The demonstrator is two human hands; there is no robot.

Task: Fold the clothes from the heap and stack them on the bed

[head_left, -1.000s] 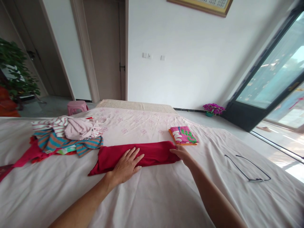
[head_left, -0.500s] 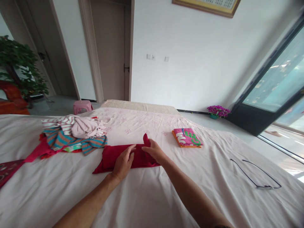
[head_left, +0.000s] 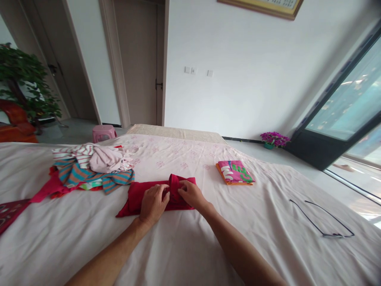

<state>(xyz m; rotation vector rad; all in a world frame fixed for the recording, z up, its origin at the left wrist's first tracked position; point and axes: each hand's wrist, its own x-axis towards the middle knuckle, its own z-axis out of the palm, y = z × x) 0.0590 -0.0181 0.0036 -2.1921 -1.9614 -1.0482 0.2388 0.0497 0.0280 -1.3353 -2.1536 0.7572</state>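
Observation:
A red garment (head_left: pixel 135 194) lies as a long flat strip across the bed, its right end turned back over itself with a raised fold. My right hand (head_left: pixel 192 194) is closed on that folded end, fingers and thumb pinching the fabric. Close beside it, my left hand (head_left: pixel 154 200) rests on the middle of the strip with its fingers and thumb curled at the fold's edge. The fabric under both palms is hidden. To the right sits a folded pink and orange printed garment (head_left: pixel 235 172), apart from my hands.
A heap of clothes (head_left: pixel 95 167), striped and pink, lies on the left of the bed (head_left: pixel 178 246), with a dark red strap-like piece (head_left: pixel 44 192) trailing from it. Eyeglasses (head_left: pixel 323 220) rest at the right. A pink stool (head_left: pixel 103 133) stands beyond the far edge.
My right hand has moved left, bringing the red garment's right end over onto the strip. My left hand has gone from lying flat with spread fingers to curling at the fold. The view shifted slightly.

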